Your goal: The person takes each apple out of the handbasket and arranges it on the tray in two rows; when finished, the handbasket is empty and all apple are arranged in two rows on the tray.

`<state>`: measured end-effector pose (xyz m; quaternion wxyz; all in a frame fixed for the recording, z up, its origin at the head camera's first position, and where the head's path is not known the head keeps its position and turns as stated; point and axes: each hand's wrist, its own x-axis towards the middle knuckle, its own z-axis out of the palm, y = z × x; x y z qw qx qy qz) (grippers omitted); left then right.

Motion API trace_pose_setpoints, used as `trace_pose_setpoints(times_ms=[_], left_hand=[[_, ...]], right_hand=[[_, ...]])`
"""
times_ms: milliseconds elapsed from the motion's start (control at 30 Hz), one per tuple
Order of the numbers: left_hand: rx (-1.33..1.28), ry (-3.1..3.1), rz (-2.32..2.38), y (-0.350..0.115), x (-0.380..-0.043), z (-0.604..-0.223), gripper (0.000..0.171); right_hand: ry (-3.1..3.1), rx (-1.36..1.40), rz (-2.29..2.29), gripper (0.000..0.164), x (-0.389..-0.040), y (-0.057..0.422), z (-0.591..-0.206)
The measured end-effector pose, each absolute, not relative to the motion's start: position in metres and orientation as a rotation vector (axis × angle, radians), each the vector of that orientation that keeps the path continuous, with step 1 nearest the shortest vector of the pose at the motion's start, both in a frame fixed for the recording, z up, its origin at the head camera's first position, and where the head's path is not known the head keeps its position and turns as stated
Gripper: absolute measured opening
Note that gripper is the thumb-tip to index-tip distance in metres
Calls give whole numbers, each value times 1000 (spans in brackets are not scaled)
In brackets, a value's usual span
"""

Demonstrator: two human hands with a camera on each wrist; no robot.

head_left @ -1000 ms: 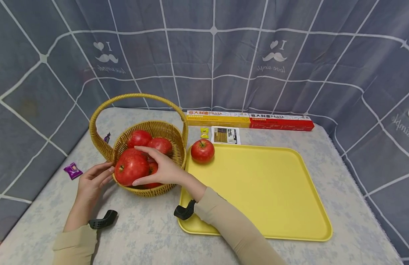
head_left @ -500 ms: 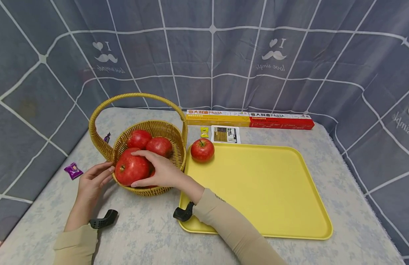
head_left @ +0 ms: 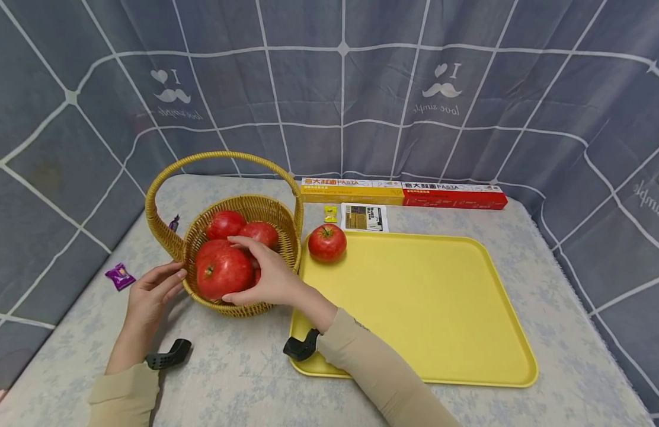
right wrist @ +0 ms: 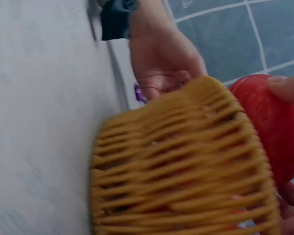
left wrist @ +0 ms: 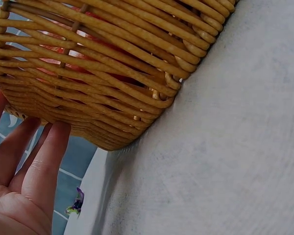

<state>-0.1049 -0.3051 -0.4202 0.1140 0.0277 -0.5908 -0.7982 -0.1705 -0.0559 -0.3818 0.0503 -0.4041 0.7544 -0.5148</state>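
My right hand [head_left: 273,279] grips a large red apple [head_left: 225,274] at the front of the wicker basket [head_left: 287,214], fingers over its top and thumb low on its near side. In the right wrist view that apple [right wrist: 269,127] shows up beside the basket's rim, between thumb and fingers. Inside the basket are more red apples [head_left: 226,224], partly hidden by the held one and by the hand. My left hand [head_left: 148,296] touches the basket's left side below the handle's base. Its fairly straight fingers [left wrist: 46,166] rest against the woven wall [left wrist: 98,83] in the left wrist view.
Right of the basket lies a yellow tray [head_left: 415,308], with one apple [head_left: 327,242] in its far left corner. Behind it are a white packet [head_left: 364,217], a yellow candy [head_left: 330,214] and two pasta boxes [head_left: 351,191]. A purple candy [head_left: 120,276] lies at left.
The right hand has shifted slightly right with the gripped apple, and another apple now shows behind it. The left hand stays at the basket's side.
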Motion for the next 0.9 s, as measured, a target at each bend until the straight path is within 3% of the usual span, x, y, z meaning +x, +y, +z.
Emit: trace_pose_setpoints(times_ms=[300, 533, 733, 900], left_hand=[[79, -1736, -2320, -304, -106, -420, 24], [75, -1736, -2322, -304, -106, -420, 25], [94, -1747, -2327, -305, -107, -420, 22], [86, -1747, -2330, -306, -107, -421, 22]], right_hand=[[2214, -1164, -1883, 92, -175, -15, -355], [2224, -1062, -2052, 81, -195, 47, -337], [2141, -983, -2170, 80, -212, 99, -339], [2252, -788, -2169, 87, -220, 124, -346]])
